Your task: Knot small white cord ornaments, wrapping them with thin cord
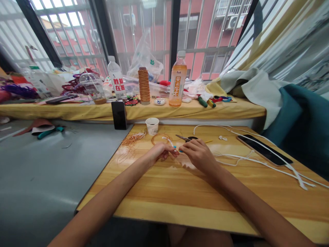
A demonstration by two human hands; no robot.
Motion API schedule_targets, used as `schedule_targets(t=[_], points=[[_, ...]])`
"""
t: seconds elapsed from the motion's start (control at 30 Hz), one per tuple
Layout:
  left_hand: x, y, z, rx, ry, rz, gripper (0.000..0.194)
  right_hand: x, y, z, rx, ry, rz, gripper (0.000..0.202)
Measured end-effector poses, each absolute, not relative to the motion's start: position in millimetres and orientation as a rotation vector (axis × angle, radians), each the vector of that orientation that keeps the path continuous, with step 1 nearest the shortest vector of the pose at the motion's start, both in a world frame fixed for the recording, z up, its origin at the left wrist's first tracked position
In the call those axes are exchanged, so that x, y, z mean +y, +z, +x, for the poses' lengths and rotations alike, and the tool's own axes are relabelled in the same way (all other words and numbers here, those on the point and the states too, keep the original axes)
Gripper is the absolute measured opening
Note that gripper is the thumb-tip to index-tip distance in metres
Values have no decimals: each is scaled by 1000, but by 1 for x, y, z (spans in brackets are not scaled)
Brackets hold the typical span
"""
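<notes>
My left hand (164, 151) is over the wooden table, its fingers closed in a pinch on a white cord (168, 140). One end of that cord sticks up past the fingertips, beside a loop of thin brown thread (154, 139) on the table. Just to the right, my right hand (197, 152) has its fingers pressed together, almost meeting the left fingertips. What lies between the right fingertips is too small to make out. Small blue spots show at the fingertips of both hands. Behind the right hand lies a pair of scissors (186, 138), partly covered by it.
A paper cup (152, 126) stands at the table's back edge, near a heap of brown thread scraps (133, 139). Long white cords (259, 161) and a phone (264, 150) lie on the right. Bottles, including an orange drink (178, 80), and a thread spool (144, 85) line the sill.
</notes>
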State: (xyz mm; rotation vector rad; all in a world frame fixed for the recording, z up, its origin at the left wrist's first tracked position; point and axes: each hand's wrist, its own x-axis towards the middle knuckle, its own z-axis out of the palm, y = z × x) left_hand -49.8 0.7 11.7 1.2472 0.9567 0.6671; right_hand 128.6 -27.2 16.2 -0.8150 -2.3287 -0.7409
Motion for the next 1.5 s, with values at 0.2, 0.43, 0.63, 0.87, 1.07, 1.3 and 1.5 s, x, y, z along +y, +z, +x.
schedule_targets(t=[0.2, 0.43, 0.63, 0.87, 1.07, 1.3, 1.5], points=[[0, 10, -48, 983, 727, 1280, 16, -26, 14, 128, -2358, -743, -818, 19], [0, 9, -45, 936, 782, 1287, 24, -26, 10, 126, -2523, -428, -1065, 15], [0, 8, -44, 930, 830, 1334, 32, -31, 13, 125, -2585, -290, -1211, 12], [-1, 6, -42, 910, 849, 1362, 30, -35, 16, 125, -2597, -254, -1318, 10], [-2, 5, -43, 869, 889, 1371, 28, -35, 14, 122, -2516, -309, -1477, 15], [-1, 5, -41, 887, 896, 1335, 26, -37, 13, 121, -2555, -507, -1286, 15], [7, 6, -51, 962, 1061, 1214, 22, -35, 10, 126, -2607, -478, -1091, 13]])
